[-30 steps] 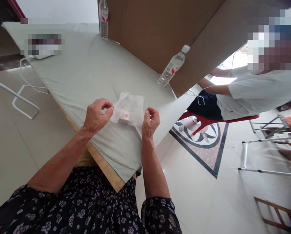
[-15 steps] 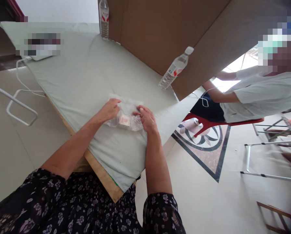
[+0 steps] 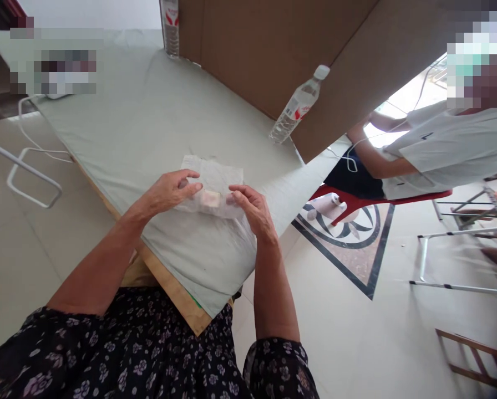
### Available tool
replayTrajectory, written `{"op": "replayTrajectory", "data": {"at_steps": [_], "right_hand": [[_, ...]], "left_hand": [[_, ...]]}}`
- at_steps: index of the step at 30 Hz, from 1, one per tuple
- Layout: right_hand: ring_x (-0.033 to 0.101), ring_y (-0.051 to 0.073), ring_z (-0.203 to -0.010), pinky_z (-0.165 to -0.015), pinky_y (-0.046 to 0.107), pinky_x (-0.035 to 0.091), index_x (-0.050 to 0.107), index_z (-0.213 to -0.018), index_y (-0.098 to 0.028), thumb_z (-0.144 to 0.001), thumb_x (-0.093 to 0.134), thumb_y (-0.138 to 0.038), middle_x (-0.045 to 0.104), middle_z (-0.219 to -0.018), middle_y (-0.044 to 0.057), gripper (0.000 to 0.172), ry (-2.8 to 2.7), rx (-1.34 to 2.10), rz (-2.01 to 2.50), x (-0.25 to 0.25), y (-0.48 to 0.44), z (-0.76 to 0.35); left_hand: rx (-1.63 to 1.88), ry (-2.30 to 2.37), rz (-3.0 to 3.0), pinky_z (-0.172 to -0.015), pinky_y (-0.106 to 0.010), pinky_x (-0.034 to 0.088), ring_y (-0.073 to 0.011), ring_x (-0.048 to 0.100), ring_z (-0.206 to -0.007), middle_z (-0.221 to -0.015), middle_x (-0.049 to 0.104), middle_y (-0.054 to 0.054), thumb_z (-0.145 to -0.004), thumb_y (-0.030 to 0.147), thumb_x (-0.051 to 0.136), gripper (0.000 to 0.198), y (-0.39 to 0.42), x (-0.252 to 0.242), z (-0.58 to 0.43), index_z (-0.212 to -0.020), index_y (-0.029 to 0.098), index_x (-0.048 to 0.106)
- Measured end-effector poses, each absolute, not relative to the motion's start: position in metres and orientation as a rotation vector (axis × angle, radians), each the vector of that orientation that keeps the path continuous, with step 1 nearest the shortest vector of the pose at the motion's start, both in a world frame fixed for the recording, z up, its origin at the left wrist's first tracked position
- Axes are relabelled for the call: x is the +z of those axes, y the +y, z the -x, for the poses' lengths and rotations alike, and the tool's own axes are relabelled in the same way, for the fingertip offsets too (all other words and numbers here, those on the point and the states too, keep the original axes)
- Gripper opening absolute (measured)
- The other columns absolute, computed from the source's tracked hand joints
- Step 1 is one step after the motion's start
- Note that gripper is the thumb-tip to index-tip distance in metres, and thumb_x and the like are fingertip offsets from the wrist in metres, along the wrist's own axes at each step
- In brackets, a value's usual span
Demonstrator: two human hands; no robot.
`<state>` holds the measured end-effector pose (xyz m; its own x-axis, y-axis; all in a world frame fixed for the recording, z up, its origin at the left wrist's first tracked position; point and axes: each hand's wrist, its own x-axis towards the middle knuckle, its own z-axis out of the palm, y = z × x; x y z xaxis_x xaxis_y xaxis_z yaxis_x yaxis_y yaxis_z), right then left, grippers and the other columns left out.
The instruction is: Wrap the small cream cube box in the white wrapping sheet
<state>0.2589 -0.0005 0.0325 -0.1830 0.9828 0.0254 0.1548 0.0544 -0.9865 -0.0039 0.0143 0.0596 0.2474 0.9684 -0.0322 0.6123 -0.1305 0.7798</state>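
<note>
A small pale box (image 3: pixel 211 199) lies on a clear plastic wrapping sheet (image 3: pixel 215 170), which looks like bubble wrap. The sheet's near part is folded up around the box. My left hand (image 3: pixel 171 191) is at the left end of the wrap, thumb and forefinger apart with a gap between them. At the right end, my right hand (image 3: pixel 253 208) hovers over or lightly touches the plastic, its fingers bent and apart. Neither hand visibly grips anything. Contact under the right fingers is hard to make out.
A pale cloth covers the table (image 3: pixel 119 111), whose corner points toward me. One water bottle (image 3: pixel 299 105) stands tilted-looking before a large cardboard panel (image 3: pixel 265 55); another bottle (image 3: pixel 171 33) is farther back. A person in a white shirt (image 3: pixel 452 149) sits at right.
My hands have loosened from the plastic, with the left fingers spreading and drawing back a little to the left. The near fold now lies flatter around the box. The view has shifted slightly.
</note>
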Motion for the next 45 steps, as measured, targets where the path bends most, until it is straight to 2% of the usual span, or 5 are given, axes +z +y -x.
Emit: {"op": "replayTrajectory", "data": {"at_steps": [6,13,17,27,45], "right_hand": [[0.071,0.017,-0.078,-0.078,0.033,0.056,0.075,-0.113,-0.021,-0.097,0.061,-0.055,0.078,-0.085,0.003,0.04,-1.811,1.344,1.25,0.033,-0.037,-0.266],[0.067,0.027,-0.117,-0.094,0.041,0.056,0.066,-0.133,-0.019,-0.089,0.069,-0.037,0.069,-0.137,0.013,0.047,-1.874,0.757,1.389,0.025,-0.022,-0.241],[0.054,0.033,-0.141,-0.12,0.052,0.041,0.056,-0.147,-0.021,-0.082,0.077,-0.028,0.06,-0.152,0.015,0.069,-2.076,0.66,1.413,0.017,-0.007,-0.219],[0.065,0.029,-0.113,-0.106,0.054,0.049,0.061,-0.133,-0.025,-0.078,0.072,-0.037,0.073,-0.126,0.01,0.057,-1.519,0.373,1.65,0.004,0.017,-0.311],[0.045,0.035,-0.15,-0.124,0.055,0.034,0.059,-0.145,-0.019,-0.093,0.07,-0.039,0.053,-0.159,0.018,0.057,-2.13,0.441,1.61,0.003,0.007,-0.218]], "left_hand": [[0.381,1.327,-1.979,-0.072,-0.032,0.05,-0.0215,0.067,-0.074,-0.077,0.073,-0.003,-0.094,0.055,0.047,0.052,-0.008,0.057,0.012,-0.123,0.02,0.072],[0.321,1.467,-2.235,-0.096,-0.039,0.055,-0.0272,0.068,-0.112,-0.148,0.055,-0.013,-0.085,0.037,0.062,0.059,-0.012,0.042,-0.009,-0.141,0.022,0.054],[0.226,1.574,-2.248,-0.093,-0.043,0.057,-0.0338,0.065,-0.122,-0.144,0.056,-0.015,-0.086,0.039,0.063,0.059,-0.013,0.041,-0.014,-0.141,0.022,0.048],[0.126,1.685,-2.217,-0.091,-0.043,0.056,-0.0358,0.066,-0.121,-0.145,0.055,-0.017,-0.089,0.044,0.063,0.05,-0.006,0.048,-0.024,-0.131,0.019,0.054],[0.289,1.715,-2.236,-0.107,-0.047,0.052,-0.036,0.064,-0.128,-0.142,0.063,-0.02,-0.091,0.034,0.057,0.045,0.03,0.04,-0.022,-0.131,0.014,0.063]]}}
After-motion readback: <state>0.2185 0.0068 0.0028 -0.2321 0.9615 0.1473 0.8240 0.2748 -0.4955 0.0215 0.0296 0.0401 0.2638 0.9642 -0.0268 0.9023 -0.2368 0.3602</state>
